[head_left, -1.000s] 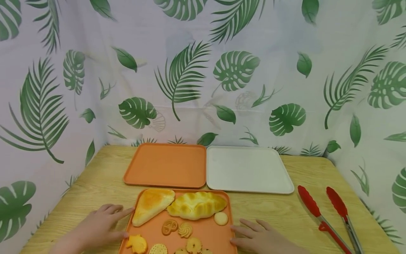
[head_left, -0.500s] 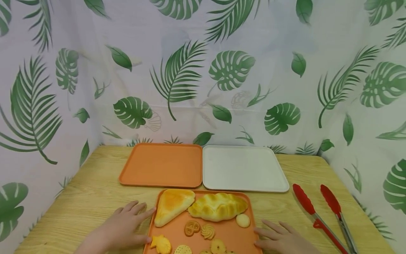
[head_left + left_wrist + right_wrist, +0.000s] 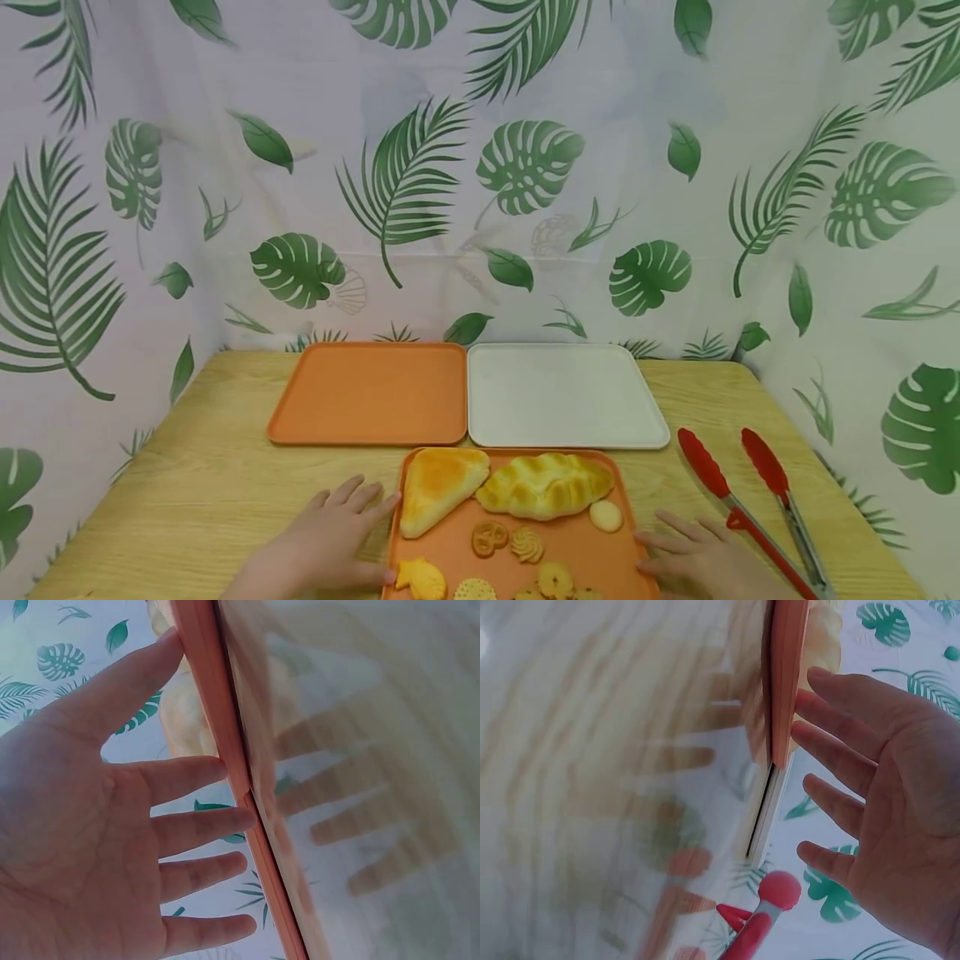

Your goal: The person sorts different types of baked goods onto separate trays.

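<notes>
Hands flank the near orange tray (image 3: 600,554) of bread and cookies: left hand (image 3: 330,542) and right hand (image 3: 697,562), fingers straight, touch its edges (stiff, light; contents probably slide).

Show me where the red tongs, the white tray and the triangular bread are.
red tongs (image 3: 738,512), head view, on the left arm below its red tip.
white tray (image 3: 562,396), head view, on its bare middle.
triangular bread (image 3: 438,487), head view, on its golden top.
</notes>
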`<state>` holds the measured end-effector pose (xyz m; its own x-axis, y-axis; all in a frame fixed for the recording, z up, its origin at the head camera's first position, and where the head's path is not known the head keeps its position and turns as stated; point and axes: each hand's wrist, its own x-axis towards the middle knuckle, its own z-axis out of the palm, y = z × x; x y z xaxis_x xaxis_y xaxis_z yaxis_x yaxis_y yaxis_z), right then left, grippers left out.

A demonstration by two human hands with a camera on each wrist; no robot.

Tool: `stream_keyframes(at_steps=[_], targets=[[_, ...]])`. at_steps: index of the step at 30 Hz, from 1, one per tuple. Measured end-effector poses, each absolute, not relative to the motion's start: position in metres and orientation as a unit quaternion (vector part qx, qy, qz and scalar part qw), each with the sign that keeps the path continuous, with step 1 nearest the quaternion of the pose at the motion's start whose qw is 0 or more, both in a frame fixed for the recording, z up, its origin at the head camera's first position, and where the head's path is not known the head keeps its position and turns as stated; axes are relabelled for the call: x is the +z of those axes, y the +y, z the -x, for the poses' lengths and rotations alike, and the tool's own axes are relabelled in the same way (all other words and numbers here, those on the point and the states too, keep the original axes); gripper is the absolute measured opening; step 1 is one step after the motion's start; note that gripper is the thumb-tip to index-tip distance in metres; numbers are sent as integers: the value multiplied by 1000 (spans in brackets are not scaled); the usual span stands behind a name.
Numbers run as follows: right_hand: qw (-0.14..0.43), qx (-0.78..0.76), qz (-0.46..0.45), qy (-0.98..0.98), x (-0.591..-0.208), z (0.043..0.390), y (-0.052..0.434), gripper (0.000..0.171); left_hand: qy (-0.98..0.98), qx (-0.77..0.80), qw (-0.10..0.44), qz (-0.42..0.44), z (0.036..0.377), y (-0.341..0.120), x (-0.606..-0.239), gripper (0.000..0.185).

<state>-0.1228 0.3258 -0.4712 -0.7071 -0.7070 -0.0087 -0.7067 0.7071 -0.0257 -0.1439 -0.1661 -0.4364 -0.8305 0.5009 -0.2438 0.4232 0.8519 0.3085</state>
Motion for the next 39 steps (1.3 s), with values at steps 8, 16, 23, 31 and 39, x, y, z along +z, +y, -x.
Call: stream_keyframes(at_steps=[8,16,23,31,39], targets=[[63,-55,323,943,-460,124,324,36,947,133,176,-232,146,-158,-439,93],[-221,-47,306,925,-459,120,325,49,950,134,170,-225,138,-165,-438,93],[-212,-92,73,970,-439,116,343,78,949,141,177,-218,137,-168,-436,92],[-2,-104,-71,992,-443,125,381,113,949,135,180,-219,140,-166,-436,94],[156,-119,-84,977,-463,138,410,124,948,137,187,-218,140,-164,-435,94]])
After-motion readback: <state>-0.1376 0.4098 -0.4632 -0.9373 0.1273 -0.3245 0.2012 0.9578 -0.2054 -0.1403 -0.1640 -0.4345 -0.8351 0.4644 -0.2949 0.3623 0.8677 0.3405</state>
